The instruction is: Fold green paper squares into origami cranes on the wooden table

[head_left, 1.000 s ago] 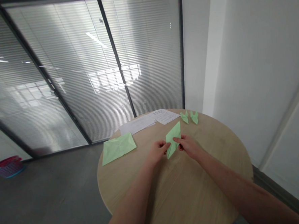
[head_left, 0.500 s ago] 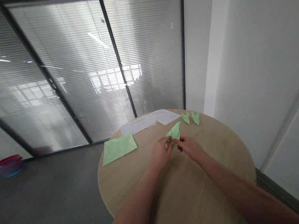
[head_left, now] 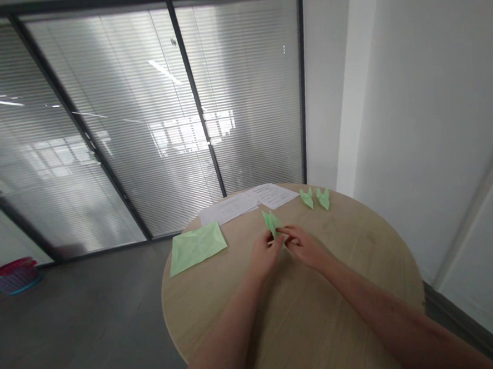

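Both my hands meet over the middle of a round wooden table. My left hand and my right hand pinch a small folded piece of light green paper, whose pointed end sticks up above my fingers. The fingers of both hands are closed on it. Its lower part is hidden behind them.
A flat green sheet lies at the table's left edge. White printed papers lie at the far edge, with two small folded green figures beside them. Glass partitions with blinds stand behind; a white wall is on the right. A red basket sits on the floor.
The green piece was a wide kite shape between my hands. It has been folded narrower, and my hands have come closer together around it.
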Demonstrator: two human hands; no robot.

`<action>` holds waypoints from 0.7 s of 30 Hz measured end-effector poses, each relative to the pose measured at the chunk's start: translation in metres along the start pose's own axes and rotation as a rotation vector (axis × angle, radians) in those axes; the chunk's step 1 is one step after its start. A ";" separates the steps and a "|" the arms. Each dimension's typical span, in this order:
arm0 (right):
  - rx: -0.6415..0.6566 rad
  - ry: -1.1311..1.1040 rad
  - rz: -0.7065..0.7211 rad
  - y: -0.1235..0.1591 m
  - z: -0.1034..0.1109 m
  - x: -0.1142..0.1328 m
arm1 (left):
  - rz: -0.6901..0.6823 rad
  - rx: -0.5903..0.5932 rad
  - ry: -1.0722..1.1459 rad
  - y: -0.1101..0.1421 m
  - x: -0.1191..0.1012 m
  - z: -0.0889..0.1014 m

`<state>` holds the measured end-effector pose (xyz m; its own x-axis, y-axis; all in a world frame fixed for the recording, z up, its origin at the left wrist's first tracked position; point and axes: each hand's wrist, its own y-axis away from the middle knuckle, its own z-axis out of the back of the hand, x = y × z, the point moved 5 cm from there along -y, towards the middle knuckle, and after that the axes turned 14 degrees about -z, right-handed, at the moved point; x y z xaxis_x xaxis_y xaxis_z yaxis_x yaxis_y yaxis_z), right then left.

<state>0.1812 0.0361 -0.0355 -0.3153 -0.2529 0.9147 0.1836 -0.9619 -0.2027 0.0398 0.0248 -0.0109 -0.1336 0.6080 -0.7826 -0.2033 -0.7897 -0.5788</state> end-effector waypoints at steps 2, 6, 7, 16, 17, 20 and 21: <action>-0.058 0.089 0.043 0.002 0.002 0.003 | 0.086 -0.037 0.119 0.001 0.008 -0.001; -0.147 0.177 0.068 0.004 0.007 0.007 | 0.270 -0.151 0.300 0.006 0.020 0.000; -0.164 0.178 0.069 0.004 0.008 0.007 | 0.295 -0.166 0.322 0.007 0.020 0.000; -0.200 -0.066 -0.138 -0.005 0.015 -0.007 | 0.368 -0.203 0.360 0.009 0.015 0.002; -0.182 -0.063 -0.149 -0.005 0.015 -0.007 | 0.368 -0.206 0.363 0.009 0.016 0.002; -0.137 -0.044 -0.172 -0.003 0.014 -0.005 | 0.361 -0.209 0.354 0.009 0.020 0.003; -0.127 -0.046 -0.168 -0.002 0.014 -0.004 | 0.359 -0.209 0.344 0.009 0.022 0.003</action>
<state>0.1947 0.0402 -0.0338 -0.2886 -0.0856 0.9536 0.0120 -0.9962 -0.0858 0.0326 0.0315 -0.0321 0.1735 0.2623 -0.9493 -0.0011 -0.9638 -0.2665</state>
